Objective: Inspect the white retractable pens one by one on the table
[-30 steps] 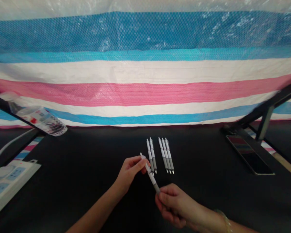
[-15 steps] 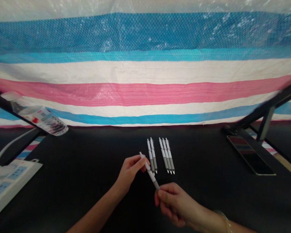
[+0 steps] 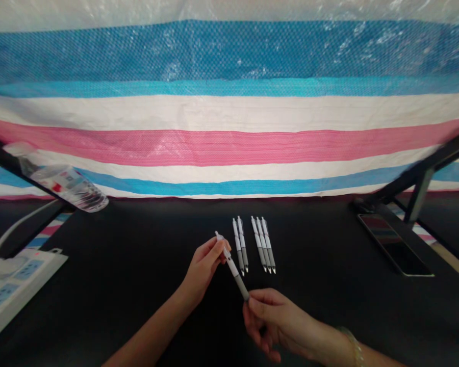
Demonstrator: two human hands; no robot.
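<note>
Nearest, the right hand [image 3: 270,317] pinches the grey grip end of a white pen [image 3: 233,269] between thumb and forefinger, its other fingers loosely curled, while the left hand [image 3: 205,265] pinches the upper white end, so the pen slants between them above the black table [image 3: 309,229]. Just beyond, a pair of pens [image 3: 241,237] and a row of three pens [image 3: 261,238] lie side by side, with a phone [image 3: 393,244] well to their right. Farther back hangs a striped sheet [image 3: 229,113].
</note>
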